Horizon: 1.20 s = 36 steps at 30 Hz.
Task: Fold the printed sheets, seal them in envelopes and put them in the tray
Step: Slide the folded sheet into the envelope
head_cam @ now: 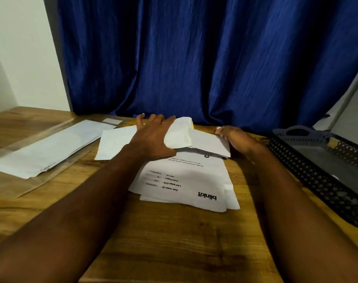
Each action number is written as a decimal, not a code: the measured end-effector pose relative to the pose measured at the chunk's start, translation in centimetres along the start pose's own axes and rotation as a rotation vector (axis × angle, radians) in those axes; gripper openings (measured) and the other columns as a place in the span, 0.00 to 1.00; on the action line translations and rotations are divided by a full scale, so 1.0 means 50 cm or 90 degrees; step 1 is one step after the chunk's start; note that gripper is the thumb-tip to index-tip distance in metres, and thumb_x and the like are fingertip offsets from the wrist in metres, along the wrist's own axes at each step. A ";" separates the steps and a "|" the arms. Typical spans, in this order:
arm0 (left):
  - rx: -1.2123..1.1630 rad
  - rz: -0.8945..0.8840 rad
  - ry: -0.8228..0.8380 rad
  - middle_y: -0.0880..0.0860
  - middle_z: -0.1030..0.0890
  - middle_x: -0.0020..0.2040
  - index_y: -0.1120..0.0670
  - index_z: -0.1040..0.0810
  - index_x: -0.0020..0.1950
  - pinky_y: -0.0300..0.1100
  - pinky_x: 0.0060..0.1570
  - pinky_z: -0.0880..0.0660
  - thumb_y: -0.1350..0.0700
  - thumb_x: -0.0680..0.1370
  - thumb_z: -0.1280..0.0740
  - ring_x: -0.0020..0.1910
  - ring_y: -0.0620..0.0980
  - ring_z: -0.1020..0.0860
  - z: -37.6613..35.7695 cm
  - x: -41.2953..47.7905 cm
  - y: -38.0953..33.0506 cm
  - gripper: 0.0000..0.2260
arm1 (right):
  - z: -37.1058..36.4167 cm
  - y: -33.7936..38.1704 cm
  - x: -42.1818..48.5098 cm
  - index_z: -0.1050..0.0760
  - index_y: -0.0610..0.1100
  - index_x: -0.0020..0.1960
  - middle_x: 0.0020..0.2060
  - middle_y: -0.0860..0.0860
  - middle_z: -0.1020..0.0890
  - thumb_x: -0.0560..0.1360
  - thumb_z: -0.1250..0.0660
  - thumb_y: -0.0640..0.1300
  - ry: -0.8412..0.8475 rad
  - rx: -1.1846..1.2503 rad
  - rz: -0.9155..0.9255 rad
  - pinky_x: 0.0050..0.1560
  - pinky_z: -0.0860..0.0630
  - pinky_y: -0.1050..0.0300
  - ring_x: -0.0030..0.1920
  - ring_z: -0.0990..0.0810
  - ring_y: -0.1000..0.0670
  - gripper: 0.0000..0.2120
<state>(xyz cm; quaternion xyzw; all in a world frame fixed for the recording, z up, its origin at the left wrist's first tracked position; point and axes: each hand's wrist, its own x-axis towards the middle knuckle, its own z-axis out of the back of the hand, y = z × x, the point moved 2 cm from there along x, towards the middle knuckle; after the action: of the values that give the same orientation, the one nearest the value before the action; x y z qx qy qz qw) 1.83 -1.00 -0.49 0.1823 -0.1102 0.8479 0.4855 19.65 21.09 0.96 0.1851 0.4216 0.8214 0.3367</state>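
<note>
Wooden bench [174,242] seen from above, with a blue curtain [215,58] hanging behind it. A stack of printed sheets [186,186] is lying at the centre of the bench, its text facing away from the viewer. The left hand [153,137] is being pressed flat, fingers spread, on a white envelope [114,142] at the far edge of the stack. A folded sheet [206,142] is being held at its right edge by the right hand [233,137], whose fingers are closed on the paper; part of it is curling up between the two hands. A pile of envelopes [51,146] is resting to the left, well apart. A dark perforated tray [309,170] is standing at the right.
</note>
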 end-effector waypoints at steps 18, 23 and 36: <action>0.047 -0.001 -0.005 0.52 0.34 0.77 0.46 0.49 0.85 0.67 0.78 0.58 0.28 0.68 0.29 0.78 0.55 0.38 -0.010 0.003 -0.024 0.53 | -0.076 0.009 -0.005 0.22 0.46 0.51 0.40 0.47 0.16 0.75 0.22 0.39 -0.241 0.248 0.129 0.49 0.16 0.49 0.44 0.15 0.48 0.10; 0.054 -0.017 -0.019 0.52 0.33 0.76 0.46 0.48 0.85 0.68 0.78 0.56 0.27 0.68 0.30 0.76 0.54 0.37 -0.015 0.005 -0.039 0.53 | -0.114 0.051 -0.026 0.26 0.52 0.50 0.37 0.49 0.13 0.74 0.20 0.39 -0.237 0.204 0.236 0.40 0.16 0.53 0.37 0.14 0.51 0.17; 0.061 -0.021 -0.015 0.51 0.34 0.76 0.46 0.49 0.85 0.67 0.78 0.55 0.27 0.68 0.30 0.76 0.54 0.37 -0.019 0.006 -0.050 0.53 | -0.125 0.053 -0.026 0.26 0.49 0.66 0.51 0.46 0.15 0.79 0.27 0.39 -0.083 0.194 0.142 0.30 0.22 0.62 0.42 0.15 0.48 0.18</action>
<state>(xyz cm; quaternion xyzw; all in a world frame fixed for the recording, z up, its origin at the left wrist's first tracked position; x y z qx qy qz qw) 3.64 0.83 -1.20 0.2172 -0.0722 0.8418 0.4888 15.84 15.49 -0.48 0.3321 0.4954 0.7666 0.2380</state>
